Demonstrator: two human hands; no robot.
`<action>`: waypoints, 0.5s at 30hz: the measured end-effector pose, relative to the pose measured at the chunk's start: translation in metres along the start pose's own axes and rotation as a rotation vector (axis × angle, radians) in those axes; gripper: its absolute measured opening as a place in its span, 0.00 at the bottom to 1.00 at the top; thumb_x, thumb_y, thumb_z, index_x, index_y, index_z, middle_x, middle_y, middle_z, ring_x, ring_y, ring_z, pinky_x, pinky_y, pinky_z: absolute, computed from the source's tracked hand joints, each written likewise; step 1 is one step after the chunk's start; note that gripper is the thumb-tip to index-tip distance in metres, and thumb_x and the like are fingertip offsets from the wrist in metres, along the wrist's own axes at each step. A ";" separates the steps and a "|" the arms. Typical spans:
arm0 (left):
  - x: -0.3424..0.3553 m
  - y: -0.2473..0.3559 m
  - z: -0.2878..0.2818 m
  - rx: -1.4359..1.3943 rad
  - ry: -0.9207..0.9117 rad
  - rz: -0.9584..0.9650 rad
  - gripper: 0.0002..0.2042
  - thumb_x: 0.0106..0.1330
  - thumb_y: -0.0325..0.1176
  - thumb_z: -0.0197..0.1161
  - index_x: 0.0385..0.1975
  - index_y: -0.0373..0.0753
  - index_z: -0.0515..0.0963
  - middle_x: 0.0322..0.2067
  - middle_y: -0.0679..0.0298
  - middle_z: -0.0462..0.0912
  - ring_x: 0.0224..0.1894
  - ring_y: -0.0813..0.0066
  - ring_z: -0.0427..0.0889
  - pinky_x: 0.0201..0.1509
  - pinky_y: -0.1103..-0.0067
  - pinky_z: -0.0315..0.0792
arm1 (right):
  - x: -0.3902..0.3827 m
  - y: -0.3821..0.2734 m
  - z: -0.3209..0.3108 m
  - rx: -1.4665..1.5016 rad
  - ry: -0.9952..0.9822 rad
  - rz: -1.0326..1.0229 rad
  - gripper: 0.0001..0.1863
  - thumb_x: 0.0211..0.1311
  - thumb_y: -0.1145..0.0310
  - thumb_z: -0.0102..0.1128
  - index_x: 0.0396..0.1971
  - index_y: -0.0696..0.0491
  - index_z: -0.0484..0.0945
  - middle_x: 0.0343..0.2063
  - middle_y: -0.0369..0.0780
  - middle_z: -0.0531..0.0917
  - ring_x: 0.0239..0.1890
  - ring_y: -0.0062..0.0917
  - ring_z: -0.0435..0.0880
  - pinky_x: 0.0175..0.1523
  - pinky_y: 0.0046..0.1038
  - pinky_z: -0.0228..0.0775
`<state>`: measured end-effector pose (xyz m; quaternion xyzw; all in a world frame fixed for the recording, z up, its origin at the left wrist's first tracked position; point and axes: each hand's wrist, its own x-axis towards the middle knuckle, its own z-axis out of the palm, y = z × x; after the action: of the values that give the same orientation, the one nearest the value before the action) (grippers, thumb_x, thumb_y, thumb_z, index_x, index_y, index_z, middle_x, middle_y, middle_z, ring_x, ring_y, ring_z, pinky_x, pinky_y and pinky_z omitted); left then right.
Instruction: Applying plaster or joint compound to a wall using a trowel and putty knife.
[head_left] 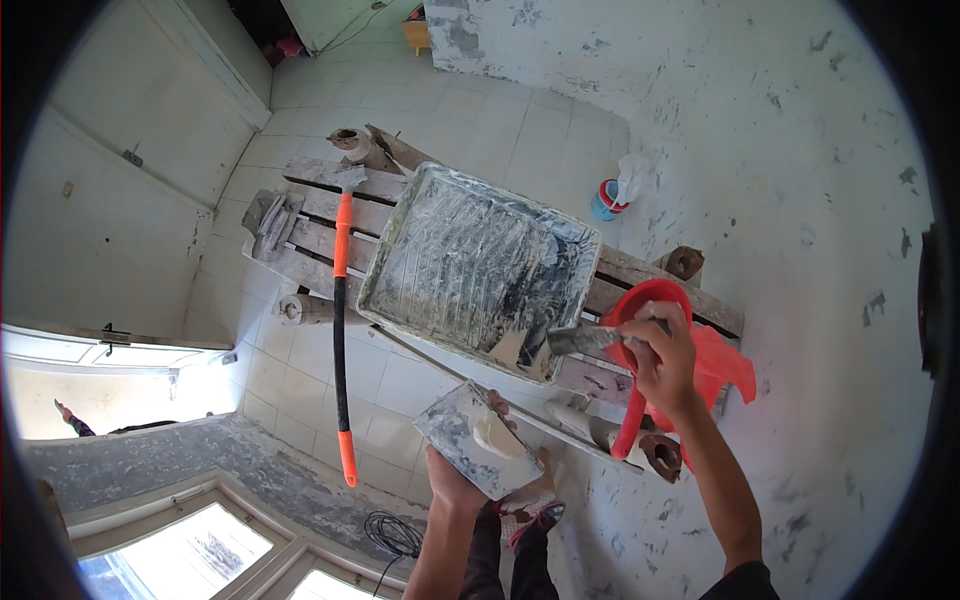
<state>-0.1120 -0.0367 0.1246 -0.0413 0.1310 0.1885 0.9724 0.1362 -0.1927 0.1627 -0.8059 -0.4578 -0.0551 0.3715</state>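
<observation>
My left hand is closed round the underside of a rectangular plastering trowel, its grip hidden. A dab of cream putty sits on the trowel's upturned face. My right hand grips a putty knife, whose blade reaches into the near right corner of a big ridged tray. Wet putty lies in that corner, and dried smears cover the tray. Partly hidden behind my right hand is a red bucket, with red plastic beside it.
The tray rests on a slatted wooden bench. A long-handled scraper and another trowel lie at its left. On the tiled floor are a small blue-and-red tub and coiled cable. Patchy wall rises at right.
</observation>
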 end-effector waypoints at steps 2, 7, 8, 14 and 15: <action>0.009 0.002 -0.013 0.103 0.174 0.092 0.24 0.75 0.44 0.39 0.62 0.36 0.67 0.60 0.51 0.72 0.63 0.57 0.71 0.67 0.61 0.67 | 0.041 0.010 0.009 -0.061 -0.201 -0.031 0.17 0.44 0.84 0.60 0.35 0.50 0.83 0.36 0.38 0.76 0.44 0.33 0.75 0.51 0.32 0.63; 0.033 -0.018 -0.040 0.189 0.568 0.216 0.24 0.75 0.43 0.37 0.66 0.38 0.63 0.64 0.55 0.69 0.66 0.58 0.69 0.67 0.61 0.67 | 0.095 0.058 0.068 -0.352 -0.637 -0.108 0.16 0.45 0.80 0.63 0.35 0.47 0.86 0.34 0.36 0.78 0.46 0.29 0.74 0.55 0.34 0.59; 0.032 -0.018 -0.049 0.238 0.548 0.190 0.24 0.75 0.43 0.36 0.67 0.39 0.61 0.66 0.55 0.66 0.69 0.58 0.64 0.69 0.57 0.64 | 0.101 0.065 0.085 -0.416 -0.661 -0.165 0.16 0.43 0.77 0.64 0.34 0.44 0.87 0.34 0.36 0.80 0.46 0.30 0.75 0.55 0.36 0.60; 0.039 -0.029 -0.035 0.109 0.465 0.180 0.23 0.74 0.40 0.36 0.63 0.37 0.66 0.64 0.56 0.69 0.65 0.56 0.70 0.70 0.53 0.64 | 0.108 0.078 0.122 -0.433 -0.782 -0.279 0.16 0.40 0.71 0.64 0.33 0.42 0.88 0.34 0.35 0.82 0.47 0.29 0.77 0.56 0.35 0.60; 0.039 -0.030 -0.032 0.110 0.457 0.149 0.23 0.74 0.41 0.36 0.63 0.37 0.66 0.64 0.56 0.69 0.65 0.54 0.70 0.70 0.53 0.64 | 0.106 0.079 0.125 -0.398 -0.813 -0.292 0.15 0.39 0.69 0.65 0.33 0.42 0.88 0.35 0.35 0.84 0.49 0.29 0.78 0.57 0.35 0.61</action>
<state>-0.0737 -0.0554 0.0842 -0.0200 0.3604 0.2380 0.9017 0.2278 -0.0622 0.0752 -0.7447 -0.6552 0.1264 -0.0109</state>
